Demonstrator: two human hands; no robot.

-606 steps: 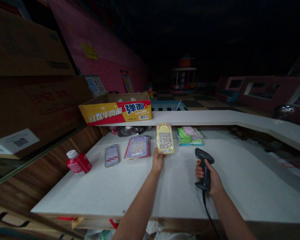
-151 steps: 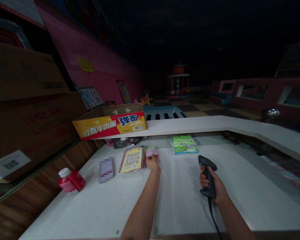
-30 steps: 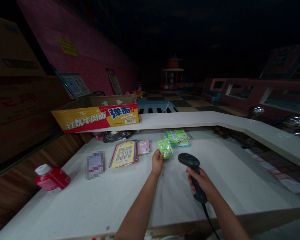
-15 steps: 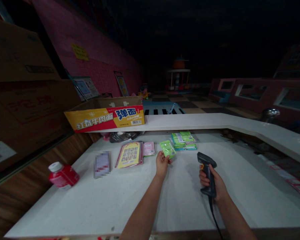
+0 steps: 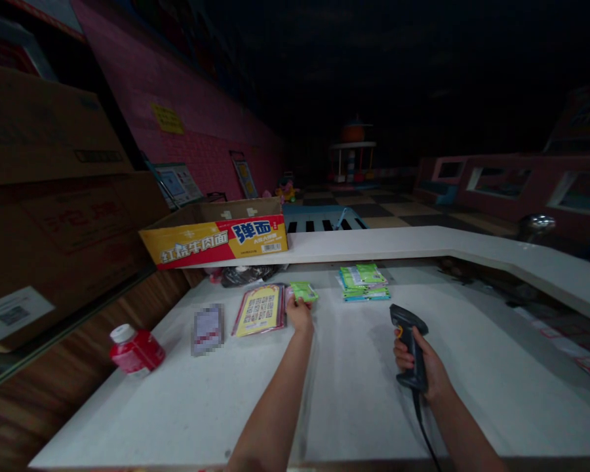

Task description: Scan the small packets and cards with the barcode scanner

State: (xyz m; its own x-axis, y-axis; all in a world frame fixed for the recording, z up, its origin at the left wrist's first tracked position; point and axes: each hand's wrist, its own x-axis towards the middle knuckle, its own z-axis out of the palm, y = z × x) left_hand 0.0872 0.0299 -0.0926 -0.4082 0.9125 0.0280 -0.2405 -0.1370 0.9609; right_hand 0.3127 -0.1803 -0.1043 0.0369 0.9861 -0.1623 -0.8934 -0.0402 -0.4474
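Observation:
My left hand (image 5: 300,313) pinches a green packet (image 5: 303,291) over a pink packet (image 5: 290,293), which is mostly covered. Just left of it lies a yellow sheet of printed codes (image 5: 259,309) with a reddish border. In my right hand (image 5: 425,360) is a black barcode scanner (image 5: 411,341), gripped by its handle, its cord running down to the front edge. A stack of green packets (image 5: 365,282) rests between the hands, farther back on the white counter (image 5: 354,387).
At the left, a red bottle (image 5: 136,350) with a white cap lies tilted near a blurred card (image 5: 208,329). An open yellow and red carton (image 5: 216,239) sits on the raised ledge (image 5: 373,241). Brown cardboard boxes (image 5: 73,216) are piled at far left.
My left hand has moved left with the green packet, from beside the stack to over the pink packet. My right hand still holds the scanner in nearly the same place. The view has shifted slightly.

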